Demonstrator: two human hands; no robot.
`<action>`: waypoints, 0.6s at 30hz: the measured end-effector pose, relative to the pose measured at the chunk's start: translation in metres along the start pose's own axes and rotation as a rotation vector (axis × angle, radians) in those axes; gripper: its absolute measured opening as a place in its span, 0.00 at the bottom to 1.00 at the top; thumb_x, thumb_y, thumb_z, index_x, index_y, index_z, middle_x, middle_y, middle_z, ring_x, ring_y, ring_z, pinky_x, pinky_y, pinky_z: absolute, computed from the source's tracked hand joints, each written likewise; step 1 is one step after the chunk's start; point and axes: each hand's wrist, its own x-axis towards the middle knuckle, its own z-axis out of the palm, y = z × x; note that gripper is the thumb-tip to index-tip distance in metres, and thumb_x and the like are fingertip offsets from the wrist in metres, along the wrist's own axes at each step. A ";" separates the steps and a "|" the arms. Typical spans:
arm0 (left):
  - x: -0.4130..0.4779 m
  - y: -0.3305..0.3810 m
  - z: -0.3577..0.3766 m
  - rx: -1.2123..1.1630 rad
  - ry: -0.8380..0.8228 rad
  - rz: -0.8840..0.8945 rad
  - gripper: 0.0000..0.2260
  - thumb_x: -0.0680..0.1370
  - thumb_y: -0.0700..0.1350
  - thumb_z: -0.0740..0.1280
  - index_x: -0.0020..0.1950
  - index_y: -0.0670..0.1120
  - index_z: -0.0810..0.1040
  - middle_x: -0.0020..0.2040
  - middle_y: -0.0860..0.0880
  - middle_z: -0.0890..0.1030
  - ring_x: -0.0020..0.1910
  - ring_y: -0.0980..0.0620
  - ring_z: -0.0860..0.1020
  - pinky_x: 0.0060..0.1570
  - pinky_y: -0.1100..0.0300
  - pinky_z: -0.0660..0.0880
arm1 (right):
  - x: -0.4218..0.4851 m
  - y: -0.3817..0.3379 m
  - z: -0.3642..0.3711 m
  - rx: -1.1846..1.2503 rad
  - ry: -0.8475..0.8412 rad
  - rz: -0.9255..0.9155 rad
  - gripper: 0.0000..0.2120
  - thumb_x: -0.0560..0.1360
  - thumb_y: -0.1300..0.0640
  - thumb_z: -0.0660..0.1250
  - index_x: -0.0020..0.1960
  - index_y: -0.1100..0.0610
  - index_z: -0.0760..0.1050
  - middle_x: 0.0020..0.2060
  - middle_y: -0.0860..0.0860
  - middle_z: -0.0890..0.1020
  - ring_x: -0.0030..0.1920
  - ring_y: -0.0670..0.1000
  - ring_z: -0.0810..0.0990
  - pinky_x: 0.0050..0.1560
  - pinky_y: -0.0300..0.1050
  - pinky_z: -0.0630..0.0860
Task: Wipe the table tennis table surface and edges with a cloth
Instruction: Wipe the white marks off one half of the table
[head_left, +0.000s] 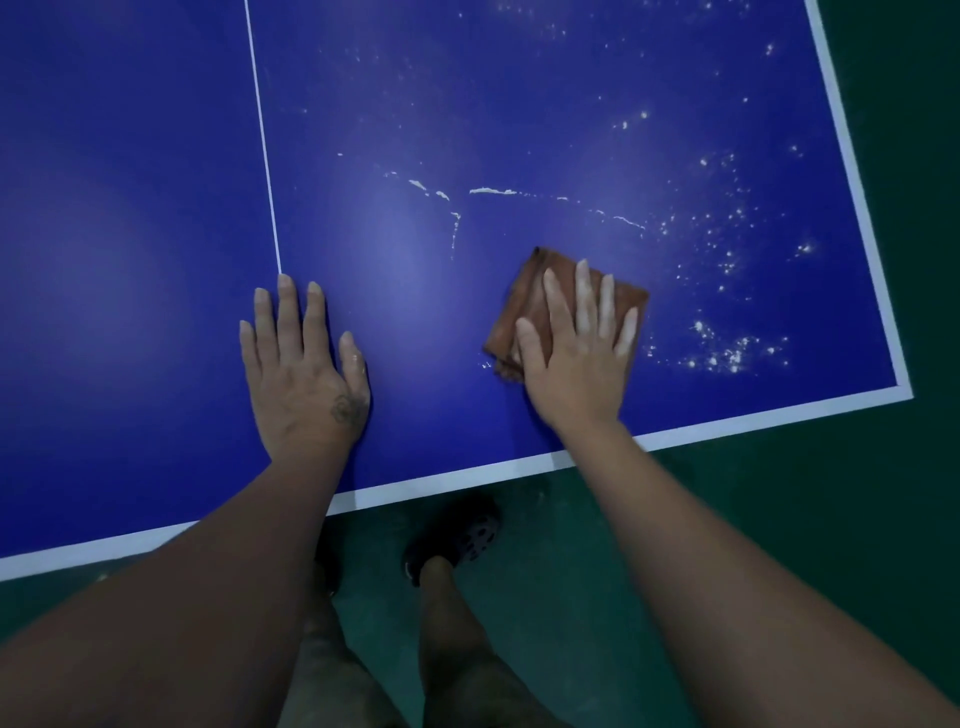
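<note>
Right hand (576, 353): flat, fingers straight, pressing on the cloth (522, 301).
White specks (732, 358): just right of the cloth, by the bench (156, 208) corner.
Left hand (304, 364): flat on the bench, left of the cloth, farther from the specks.

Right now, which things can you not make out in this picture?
Head view only:
1. The middle of the cloth is hidden under the right hand.
2. The table is cut off by the top and left frame edges.
3. The white specks are too small to identify.
</note>
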 end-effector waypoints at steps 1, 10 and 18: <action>0.000 0.001 0.000 0.000 0.002 -0.007 0.29 0.89 0.56 0.51 0.89 0.45 0.59 0.89 0.44 0.56 0.89 0.42 0.51 0.88 0.42 0.47 | -0.012 -0.006 0.004 0.005 0.001 0.040 0.32 0.87 0.34 0.48 0.88 0.43 0.51 0.88 0.49 0.48 0.87 0.56 0.44 0.84 0.67 0.40; 0.001 -0.001 0.002 -0.012 0.031 -0.007 0.28 0.89 0.54 0.52 0.88 0.46 0.62 0.89 0.44 0.58 0.89 0.43 0.52 0.88 0.43 0.48 | -0.030 -0.054 0.022 0.015 0.053 -0.111 0.31 0.87 0.35 0.50 0.87 0.45 0.56 0.88 0.52 0.51 0.87 0.59 0.46 0.84 0.70 0.44; 0.001 0.001 0.002 -0.021 0.045 -0.002 0.25 0.90 0.49 0.55 0.87 0.44 0.63 0.89 0.43 0.59 0.89 0.41 0.52 0.87 0.41 0.49 | -0.078 -0.021 0.028 0.006 0.067 -0.356 0.29 0.87 0.37 0.57 0.85 0.46 0.63 0.87 0.50 0.55 0.87 0.57 0.50 0.82 0.72 0.51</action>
